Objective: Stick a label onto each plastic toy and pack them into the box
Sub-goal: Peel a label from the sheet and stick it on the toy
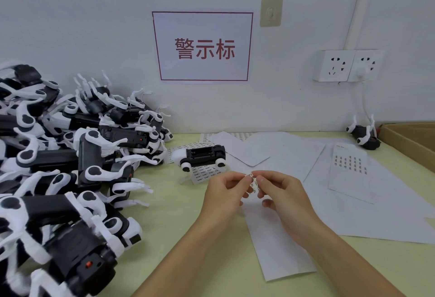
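Note:
A black and white plastic toy dog lies on its back on the table, just beyond my hands. My left hand and my right hand meet above the table and pinch a small white label between their fingertips. Under them lies a label backing sheet. A big pile of the same toys fills the left side. One more toy lies at the far right, next to the cardboard box.
Several white label sheets are spread over the right half of the yellow-green table. The wall behind carries a red-framed sign and power sockets with a white cable hanging down.

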Motion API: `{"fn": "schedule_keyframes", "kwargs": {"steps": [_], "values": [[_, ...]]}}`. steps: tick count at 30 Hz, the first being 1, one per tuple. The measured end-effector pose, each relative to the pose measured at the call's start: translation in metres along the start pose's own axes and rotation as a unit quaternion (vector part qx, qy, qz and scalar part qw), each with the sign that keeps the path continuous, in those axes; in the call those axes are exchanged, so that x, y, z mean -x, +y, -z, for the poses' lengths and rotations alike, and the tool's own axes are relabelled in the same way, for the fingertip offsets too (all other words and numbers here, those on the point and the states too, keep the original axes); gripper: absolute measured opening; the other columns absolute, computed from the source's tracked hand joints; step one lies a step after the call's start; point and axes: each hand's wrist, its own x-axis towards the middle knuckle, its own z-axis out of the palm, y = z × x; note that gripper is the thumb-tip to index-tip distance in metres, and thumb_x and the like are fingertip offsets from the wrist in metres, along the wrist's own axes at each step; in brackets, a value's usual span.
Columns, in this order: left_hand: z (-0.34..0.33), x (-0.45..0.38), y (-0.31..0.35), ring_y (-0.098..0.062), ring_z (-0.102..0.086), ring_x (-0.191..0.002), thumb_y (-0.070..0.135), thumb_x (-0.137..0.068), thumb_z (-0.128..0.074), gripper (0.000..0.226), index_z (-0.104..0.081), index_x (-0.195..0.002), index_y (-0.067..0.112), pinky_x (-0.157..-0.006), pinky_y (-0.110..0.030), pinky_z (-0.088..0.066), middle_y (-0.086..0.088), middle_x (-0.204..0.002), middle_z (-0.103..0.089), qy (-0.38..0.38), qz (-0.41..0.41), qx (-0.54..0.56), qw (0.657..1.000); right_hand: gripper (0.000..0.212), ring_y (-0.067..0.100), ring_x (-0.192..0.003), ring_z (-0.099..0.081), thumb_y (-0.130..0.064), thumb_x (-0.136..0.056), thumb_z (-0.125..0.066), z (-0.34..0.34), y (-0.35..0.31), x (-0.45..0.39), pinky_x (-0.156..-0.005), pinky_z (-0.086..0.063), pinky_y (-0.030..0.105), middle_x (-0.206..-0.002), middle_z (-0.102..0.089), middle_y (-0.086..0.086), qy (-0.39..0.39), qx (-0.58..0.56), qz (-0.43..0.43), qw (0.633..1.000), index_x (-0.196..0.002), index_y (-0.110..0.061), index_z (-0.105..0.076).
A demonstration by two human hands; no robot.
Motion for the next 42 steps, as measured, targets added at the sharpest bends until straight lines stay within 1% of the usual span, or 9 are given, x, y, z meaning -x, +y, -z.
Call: {"fn": "schedule_keyframes", "kwargs": {"steps": [10,13,18,24,28,33,37,39,42], "values": [[0.0,-0.002,-0.005,-0.002,-0.061,-0.065,0.011,-0.091,-0.067,0.017,-0.072,-0.076,0.017,-0.062,-0.013,-0.045,0.012,-0.063,-0.066,0.044,-0.083,-0.102,0.99,0.012,0.001,-0.07,-0.06,-0.018,-0.09,-0.068,0.003,0.006,-0.001,-0.061,-0.043,0.007,-0.077,-0.067,-0.009,0.076,0.204,0.121,0.969,-0.095,-0.028,-0.071],[-0.001,-0.003,-0.008,-0.008,-0.064,-0.07,0.013,-0.091,-0.067,0.019,-0.07,-0.074,0.021,-0.061,-0.013,-0.045,0.009,-0.067,-0.068,0.042,-0.102,-0.132,0.985,0.01,0.002,-0.072,-0.061,-0.02,-0.089,-0.069,0.003,0.005,-0.002,-0.062,-0.044,0.008,-0.076,-0.07,-0.012,0.05,0.213,0.135,0.966,-0.087,-0.029,-0.073],[-0.002,-0.003,-0.012,-0.013,-0.061,-0.071,0.015,-0.093,-0.064,0.016,-0.07,-0.079,0.014,-0.059,-0.014,-0.042,0.0,-0.071,-0.068,0.018,-0.129,-0.168,0.977,0.014,0.002,-0.071,-0.062,-0.019,-0.087,-0.07,0.002,0.006,-0.002,-0.062,-0.044,0.008,-0.076,-0.07,-0.021,0.039,0.215,0.141,0.966,-0.077,-0.028,-0.072],[-0.004,-0.002,-0.011,-0.005,-0.06,-0.065,0.016,-0.095,-0.061,0.018,-0.074,-0.083,0.017,-0.057,-0.014,-0.041,0.009,-0.066,-0.066,0.018,-0.141,-0.179,0.974,0.019,0.0,-0.07,-0.061,-0.018,-0.089,-0.068,0.0,0.009,-0.002,-0.061,-0.043,0.007,-0.074,-0.067,-0.024,0.058,0.237,0.162,0.956,-0.075,-0.029,-0.067],[0.001,-0.003,-0.011,-0.008,-0.06,-0.073,0.013,-0.097,-0.053,0.018,-0.069,-0.102,0.02,-0.063,-0.019,-0.045,0.006,-0.077,-0.066,0.04,-0.141,-0.212,0.966,0.019,0.0,-0.068,-0.059,-0.016,-0.09,-0.066,0.001,0.009,-0.002,-0.061,-0.043,0.006,-0.075,-0.066,-0.023,0.071,0.226,0.164,0.958,-0.076,-0.028,-0.065],[0.022,-0.015,-0.002,-0.019,-0.043,-0.115,0.001,-0.083,-0.061,0.046,-0.055,-0.127,0.013,-0.094,-0.03,-0.039,-0.001,-0.121,-0.053,0.155,-0.264,-0.377,0.874,0.018,0.0,-0.064,-0.057,-0.016,-0.091,-0.065,0.005,0.006,-0.004,-0.059,-0.042,0.007,-0.073,-0.066,-0.018,0.083,0.202,0.149,0.964,-0.076,-0.026,-0.066],[0.044,-0.034,-0.002,-0.03,-0.012,-0.15,0.011,-0.087,-0.058,0.077,-0.021,-0.153,0.017,-0.119,-0.04,-0.015,-0.004,-0.16,-0.021,0.152,-0.138,-0.545,0.813,0.018,-0.001,-0.064,-0.057,-0.016,-0.092,-0.064,0.006,0.006,-0.002,-0.059,-0.043,0.007,-0.073,-0.066,-0.016,0.078,0.197,0.141,0.967,-0.076,-0.025,-0.066],[0.05,-0.04,-0.01,-0.026,-0.002,-0.153,0.014,-0.093,-0.053,0.073,-0.013,-0.154,0.023,-0.12,-0.041,-0.01,0.003,-0.162,-0.016,0.145,-0.101,-0.596,0.783,0.018,0.0,-0.067,-0.058,-0.016,-0.092,-0.064,0.007,0.005,-0.003,-0.06,-0.043,0.007,-0.074,-0.066,-0.018,0.08,0.199,0.142,0.966,-0.076,-0.026,-0.066],[0.054,-0.041,-0.012,-0.023,-0.028,-0.141,0.017,-0.094,-0.056,0.057,-0.034,-0.145,0.026,-0.11,-0.043,-0.025,0.005,-0.146,-0.041,0.18,-0.117,-0.626,0.75,0.018,0.0,-0.067,-0.058,-0.016,-0.091,-0.064,0.009,0.004,-0.004,-0.06,-0.043,0.007,-0.075,-0.066,-0.019,0.083,0.196,0.141,0.967,-0.076,-0.025,-0.066]]}}
